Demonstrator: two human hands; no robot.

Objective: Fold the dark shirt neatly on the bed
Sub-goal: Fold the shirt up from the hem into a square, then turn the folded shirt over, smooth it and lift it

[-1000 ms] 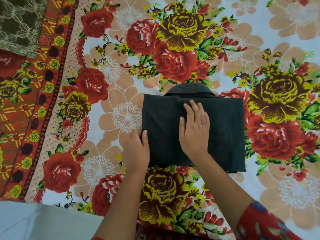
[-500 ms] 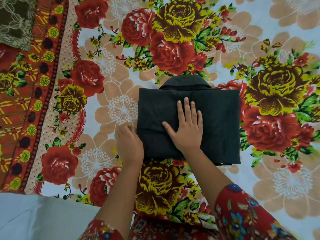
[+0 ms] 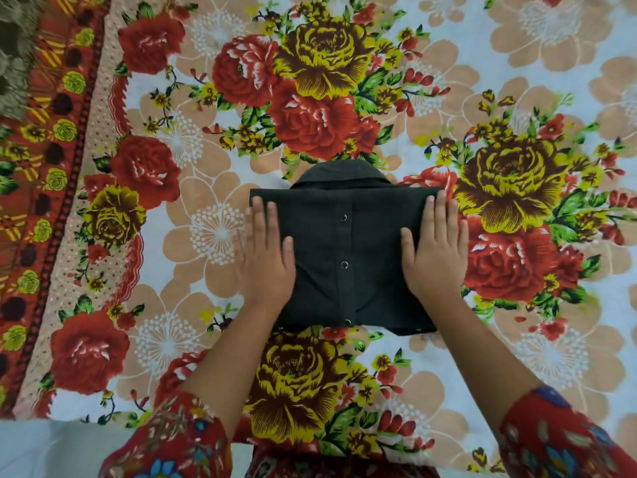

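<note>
Nearest the camera, two sleeves of red flowered cloth showed at the bottom edge, the left sleeve and the right sleeve, with a bare forearm reaching forward out of each. Beside the left sleeve, in the bottom left corner, lay a strip of plain white surface.

Farther out, both hands rested on the dark shirt, which lay folded into a compact rectangle in the middle of the bed. The left hand lay flat on the shirt's left side, fingers straight and together, grasping nothing, its outer edge over the boundary between shirt and sheet. The right hand lay the same way on the right side, released and pressed flat, its fingertips near the far right corner of the fold. Between the hands ran the shirt's placket with three small snap buttons in a line toward the near edge.

Beyond the fingertips, the collar stuck out past the far edge of the fold. The sheet under it carried big red and yellow roses on a pale ground, and a red patterned border ran along the left. In the far left corner lay a blurred olive cloth.
</note>
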